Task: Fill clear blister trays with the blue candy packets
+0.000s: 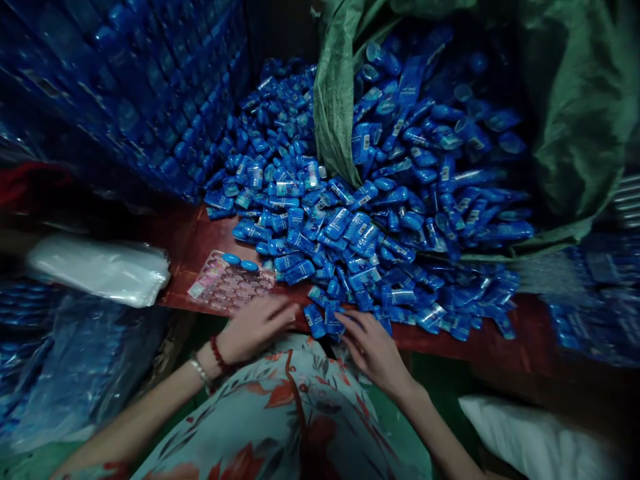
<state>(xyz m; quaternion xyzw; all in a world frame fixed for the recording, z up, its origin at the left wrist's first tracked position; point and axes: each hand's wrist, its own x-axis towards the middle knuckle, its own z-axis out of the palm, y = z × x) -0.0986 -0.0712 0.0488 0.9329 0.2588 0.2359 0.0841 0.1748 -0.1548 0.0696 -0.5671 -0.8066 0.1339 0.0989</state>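
Observation:
My left hand, with a red bead bracelet and a pale bangle at the wrist, is over the table's front edge with its fingers spread and nothing visible in them. Just beyond it lies a patterned pink sheet with two blue oval pieces on its far side. My right hand has its fingertips on a small blue bottle at the table's edge; another blue bottle lies beside that one. A large heap of blue bottles lies past both hands.
A green sack, open towards me, spills blue bottles at the back right. Wrapped blue packs are stacked at the back left. Clear plastic bags lie at the left of the red table. White cloth is at lower right.

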